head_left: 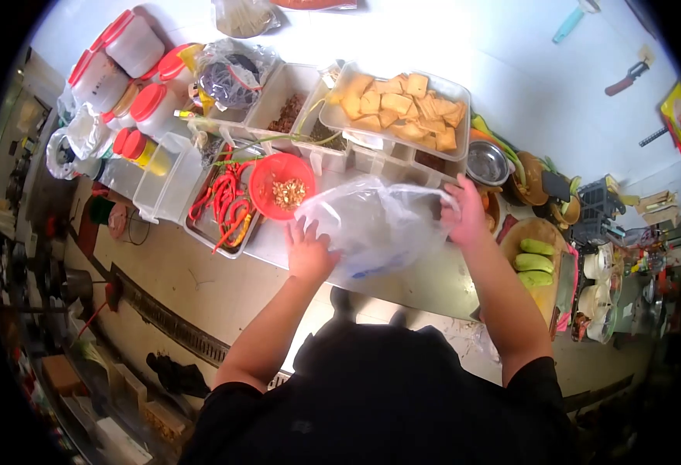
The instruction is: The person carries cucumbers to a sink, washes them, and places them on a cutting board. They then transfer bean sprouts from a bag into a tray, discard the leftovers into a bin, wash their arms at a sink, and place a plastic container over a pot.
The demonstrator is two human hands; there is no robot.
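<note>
A thin, clear plastic bag (379, 225) is spread between my two hands above the steel counter; its lower part is blurred and carries faint blue print. My right hand (467, 218) grips the bag's upper right edge between thumb and fingers. At the bag's left side, my left hand (309, 252) has its fingers apart, touching the plastic with the thumb side. Just beyond that hand is a red bowl (259, 186) of chopped pale and brown bits (288, 194). Left of the bowl, red chilies (228, 198) lie in a metal tray (232, 249).
Behind the bag, a clear tub (464, 93) of cut tofu pieces (395, 103) rests on other containers. To the right are a metal bowl (486, 163) and green gourds (536, 263) on a round wooden board (519, 232). Red-lidded jars (135, 50) stand at the back left.
</note>
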